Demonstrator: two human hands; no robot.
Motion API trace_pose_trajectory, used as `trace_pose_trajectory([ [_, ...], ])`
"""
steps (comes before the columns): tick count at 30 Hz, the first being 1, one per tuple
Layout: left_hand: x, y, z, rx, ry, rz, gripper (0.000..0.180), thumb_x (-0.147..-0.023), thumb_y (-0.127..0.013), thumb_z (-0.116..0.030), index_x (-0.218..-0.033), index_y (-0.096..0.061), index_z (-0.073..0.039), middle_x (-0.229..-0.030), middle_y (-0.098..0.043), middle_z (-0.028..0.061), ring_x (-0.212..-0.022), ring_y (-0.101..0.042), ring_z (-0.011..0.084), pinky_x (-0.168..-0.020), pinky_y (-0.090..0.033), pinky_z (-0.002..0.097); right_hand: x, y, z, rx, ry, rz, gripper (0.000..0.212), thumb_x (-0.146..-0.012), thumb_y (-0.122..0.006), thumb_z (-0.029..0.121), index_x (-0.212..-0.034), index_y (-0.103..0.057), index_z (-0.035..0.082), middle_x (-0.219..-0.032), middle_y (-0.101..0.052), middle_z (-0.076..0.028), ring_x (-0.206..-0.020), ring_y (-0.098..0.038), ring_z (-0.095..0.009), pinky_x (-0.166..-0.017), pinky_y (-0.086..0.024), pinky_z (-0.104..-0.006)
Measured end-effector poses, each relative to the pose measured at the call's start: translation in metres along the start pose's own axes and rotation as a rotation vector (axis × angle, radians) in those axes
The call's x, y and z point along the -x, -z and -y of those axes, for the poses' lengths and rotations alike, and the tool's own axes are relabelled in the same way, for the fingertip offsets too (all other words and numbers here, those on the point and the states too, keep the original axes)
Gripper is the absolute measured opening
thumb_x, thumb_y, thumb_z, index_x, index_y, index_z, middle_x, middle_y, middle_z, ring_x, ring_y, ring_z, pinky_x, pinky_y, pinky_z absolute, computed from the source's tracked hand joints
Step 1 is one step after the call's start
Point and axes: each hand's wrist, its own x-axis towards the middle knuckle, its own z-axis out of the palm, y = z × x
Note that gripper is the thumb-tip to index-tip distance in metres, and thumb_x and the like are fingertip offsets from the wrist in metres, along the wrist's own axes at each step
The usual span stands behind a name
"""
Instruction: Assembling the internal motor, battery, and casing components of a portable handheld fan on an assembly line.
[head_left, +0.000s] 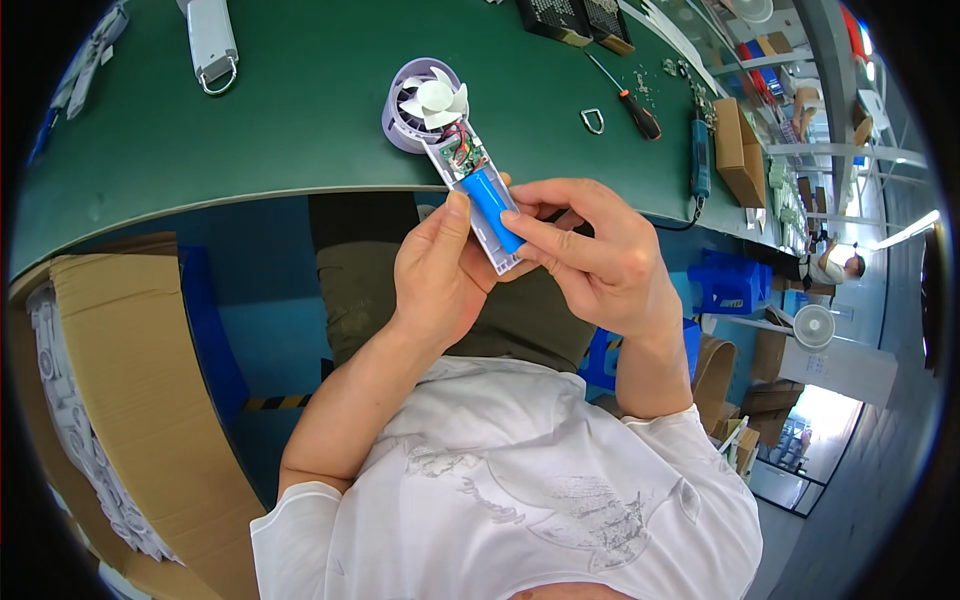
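Lavender plastic handheld fan with white blades (468, 158), open-cased, slants over the green surface's (290, 130) front edge in the head view. Left hand (437, 262), thumb raised, holds its handle; right hand (603, 255), wrist bent inward, grips opposite, fingers narrow, thumb on the blue cylindrical battery (487, 203).

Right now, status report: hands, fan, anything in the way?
Left hand holding opened fan; right hand touching its blue cylinder. Wiring exposed. Nothing visibly in the way.
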Motion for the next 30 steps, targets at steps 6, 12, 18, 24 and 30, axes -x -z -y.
trace_pose_trajectory([
  [6, -0.001, -0.003, 0.001, 0.016, -0.011, -0.017, 0.057, -0.113, -0.041, -0.044, -0.145, -0.048, 0.002, -0.128, -0.066, 0.0199, -0.123, -0.067, 0.0354, -0.1, -0.059, 0.0519, -0.001, 0.004, 0.004, 0.051, 0.002, 0.058, 0.037, -0.078, -0.071, -0.009, -0.112, -0.079, 0.005, -0.115, -0.069, -0.015, -0.093, -0.07, -0.027, -0.069, -0.059, -0.0323],
  [12, -0.001, 0.001, 0.001, 0.076, -0.024, 0.072, 0.053, -0.114, -0.041, -0.04, -0.142, -0.05, 0.004, -0.135, -0.063, 0.0212, -0.124, -0.067, 0.0351, -0.104, -0.058, 0.0511, -0.002, 0.002, 0.017, 0.104, 0.009, 0.057, 0.043, -0.075, -0.085, 0.011, -0.117, -0.076, 0.005, -0.12, -0.068, -0.015, -0.091, -0.069, -0.028, -0.072, -0.06, -0.0358],
  [18, 0.0, -0.004, 0.001, 0.091, -0.007, 0.021, 0.051, -0.114, -0.042, -0.041, -0.142, -0.051, 0.001, -0.131, -0.064, 0.0187, -0.122, -0.068, 0.0341, -0.105, -0.057, 0.053, -0.005, 0.003, 0.017, 0.284, 0.098, 0.071, 0.05, -0.071, -0.089, 0.02, -0.115, -0.074, 0.003, -0.124, -0.068, -0.015, -0.087, -0.068, -0.028, -0.073, -0.058, -0.0377],
  [24, -0.002, 0.001, 0.006, 0.105, -0.013, 0.025, 0.048, -0.114, -0.041, -0.041, -0.141, -0.053, -0.003, -0.13, -0.065, 0.0143, -0.119, -0.068, 0.0261, -0.103, -0.058, 0.0525, -0.011, -0.011, 0.006, 0.212, 0.013, -0.248, 0.02, -0.08, -0.08, 0.003, -0.101, -0.08, 0.002, -0.1, -0.076, -0.011, -0.079, -0.068, -0.024, -0.065, -0.056, -0.0326],
  [30, 0.0, -0.002, 0.004, 0.054, -0.017, -0.005, 0.048, -0.115, -0.04, -0.041, -0.14, -0.053, -0.002, -0.13, -0.065, 0.0138, -0.119, -0.068, 0.0263, -0.1, -0.059, 0.049, -0.023, -0.03, 0.007, 0.152, -0.158, -0.369, 0.016, -0.077, -0.083, 0.005, -0.092, -0.081, 0.005, -0.084, -0.071, -0.006, -0.073, -0.063, -0.022, -0.06, -0.05, -0.0324],
])
